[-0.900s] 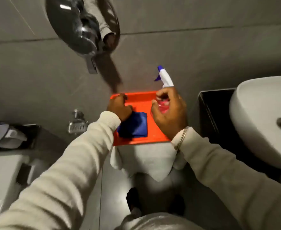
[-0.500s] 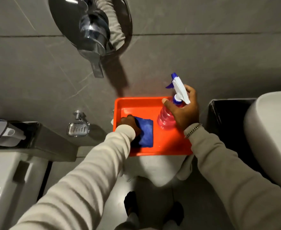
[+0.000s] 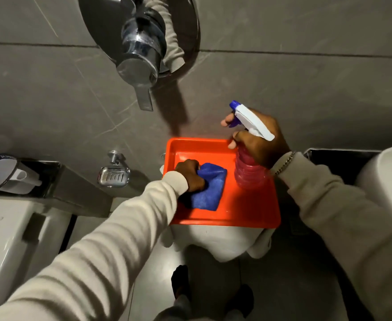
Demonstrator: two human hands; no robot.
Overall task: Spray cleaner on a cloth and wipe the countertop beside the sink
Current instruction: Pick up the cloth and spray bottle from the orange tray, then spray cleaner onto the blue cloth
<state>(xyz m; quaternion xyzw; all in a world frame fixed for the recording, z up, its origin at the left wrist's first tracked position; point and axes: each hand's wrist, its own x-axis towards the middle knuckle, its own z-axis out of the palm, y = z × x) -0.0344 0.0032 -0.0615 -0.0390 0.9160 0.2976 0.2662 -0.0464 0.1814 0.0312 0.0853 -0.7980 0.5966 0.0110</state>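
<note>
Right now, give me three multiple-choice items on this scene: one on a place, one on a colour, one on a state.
1. Where does the folded blue cloth lie?
A. in the shallow orange plastic tray
B. in the white sink
C. on the floor

2. What colour is the liquid in the clear ribbed spray bottle?
A. green
B. pink
C. yellow

3. What is the right hand doing?
A. lying flat
B. pressing the cloth
C. gripping the bottle's neck

Key: 1 A, the cloth rests on the tray's floor under the left hand; 2 B, the bottle's body shows pink; 3 C, its fingers wrap the neck and trigger.
</note>
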